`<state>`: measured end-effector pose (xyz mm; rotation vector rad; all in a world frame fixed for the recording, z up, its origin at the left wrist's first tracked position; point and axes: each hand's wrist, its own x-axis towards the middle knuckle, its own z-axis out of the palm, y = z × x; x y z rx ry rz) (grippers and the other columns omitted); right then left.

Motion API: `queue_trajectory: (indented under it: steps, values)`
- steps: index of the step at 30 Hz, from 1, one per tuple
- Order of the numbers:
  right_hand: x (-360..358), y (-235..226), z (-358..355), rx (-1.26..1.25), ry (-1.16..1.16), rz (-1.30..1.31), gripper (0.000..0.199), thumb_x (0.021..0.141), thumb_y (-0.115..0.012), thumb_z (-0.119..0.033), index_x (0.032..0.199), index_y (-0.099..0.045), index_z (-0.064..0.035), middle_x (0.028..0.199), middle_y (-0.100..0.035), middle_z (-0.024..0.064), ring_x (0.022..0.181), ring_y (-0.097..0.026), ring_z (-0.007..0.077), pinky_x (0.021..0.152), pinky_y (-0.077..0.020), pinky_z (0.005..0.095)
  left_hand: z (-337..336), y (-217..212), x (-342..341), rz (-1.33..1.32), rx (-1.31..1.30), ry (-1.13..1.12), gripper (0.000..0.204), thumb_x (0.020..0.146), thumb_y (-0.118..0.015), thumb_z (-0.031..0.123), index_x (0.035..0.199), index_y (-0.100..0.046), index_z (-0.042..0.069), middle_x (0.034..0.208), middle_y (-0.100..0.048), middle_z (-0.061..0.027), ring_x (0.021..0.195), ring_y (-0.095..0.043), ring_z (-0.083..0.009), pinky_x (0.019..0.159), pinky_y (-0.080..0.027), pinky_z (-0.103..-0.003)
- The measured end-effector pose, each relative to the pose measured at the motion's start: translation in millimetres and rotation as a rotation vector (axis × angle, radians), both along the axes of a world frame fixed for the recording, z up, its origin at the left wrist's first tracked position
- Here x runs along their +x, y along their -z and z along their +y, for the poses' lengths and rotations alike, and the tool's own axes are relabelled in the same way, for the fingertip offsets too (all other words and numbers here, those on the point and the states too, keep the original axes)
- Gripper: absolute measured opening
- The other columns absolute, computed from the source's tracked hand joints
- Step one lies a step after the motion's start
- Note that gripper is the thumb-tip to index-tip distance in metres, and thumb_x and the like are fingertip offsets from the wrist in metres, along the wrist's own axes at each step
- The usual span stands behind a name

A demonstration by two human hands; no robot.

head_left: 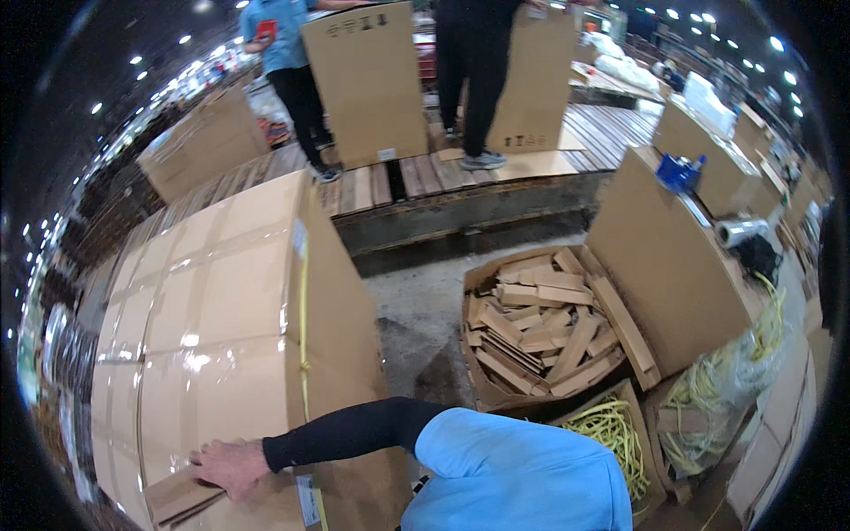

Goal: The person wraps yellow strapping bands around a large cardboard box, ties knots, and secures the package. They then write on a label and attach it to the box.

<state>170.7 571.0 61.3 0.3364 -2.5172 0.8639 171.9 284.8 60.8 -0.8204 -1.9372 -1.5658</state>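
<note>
My right hand (235,466) reaches across to the left from a light blue sleeve and a black arm cover. Its fingers curl round the end of a short folded cardboard strip (183,497). The strip lies against the near edge of a tall stack of taped cartons (221,354) wrapped in shiny film. A yellow strap (304,327) runs along the right edge of the stack, and a white label (308,500) sits below my wrist. My left hand is out of view.
A large open carton (474,380) holds loose cardboard strips, beside a box of yellow straps (611,434). A tall carton (673,274) stands at right with a blue tape dispenser (680,173) on it. Two people stand beyond on a slatted platform (425,181), by upright cartons (367,88).
</note>
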Motion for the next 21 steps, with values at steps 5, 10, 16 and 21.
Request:
queue_trajectory:
  steps: [5, 10, 16, 21]
  values:
    - [-17, 21, 53, 0.251, 0.236, -0.043, 0.076, 0.064, -0.080, -0.044, 0.123, -0.062, -0.0003, 0.144, -0.042, 0.0317, 0.130, -0.046, 0.0447, 0.111, -0.0282, 0.0664, -24, -29, -50, -0.892, 0.422, 0.549, 0.068, 0.099, -0.051, 0.057, 0.145, -0.046, 0.008, 0.129, -0.063, -0.0114, 0.120, -0.058, -0.0282, 0.104, -0.047, -0.049]
    - [-5, -10, 21, -0.060, 0.258, 0.410, 0.086, 0.075, -0.086, -0.035, 0.142, -0.045, 0.0014, 0.138, -0.051, 0.0214, 0.127, -0.050, 0.0305, 0.107, -0.0414, 0.0462, 35, -56, -55, -0.940, 0.282, 0.818, 0.063, 0.097, -0.062, 0.046, 0.144, -0.046, 0.006, 0.126, -0.063, -0.0138, 0.113, -0.062, -0.0254, 0.098, -0.052, -0.047]
    - [50, -32, -6, -0.946, -0.202, 0.398, 0.119, 0.077, -0.089, -0.037, 0.159, -0.010, -0.0044, 0.142, -0.047, 0.0141, 0.126, -0.051, 0.0266, 0.103, -0.0485, 0.0413, 116, -69, -17, -0.214, -0.380, 0.810, 0.069, 0.083, -0.082, 0.015, 0.139, -0.045, 0.000, 0.122, -0.061, -0.0181, 0.108, -0.062, -0.0253, 0.093, -0.053, -0.036]
    - [74, -27, 10, -1.223, -0.434, 0.581, 0.116, 0.078, -0.089, -0.025, 0.161, -0.009, -0.0106, 0.123, -0.050, 0.0046, 0.114, -0.054, 0.0186, 0.096, -0.0491, 0.0325, 138, -70, -2, 0.251, -0.652, 0.631, 0.083, 0.074, -0.090, 0.029, 0.135, -0.048, -0.008, 0.122, -0.059, -0.0256, 0.112, -0.058, -0.0346, 0.099, -0.047, -0.045]
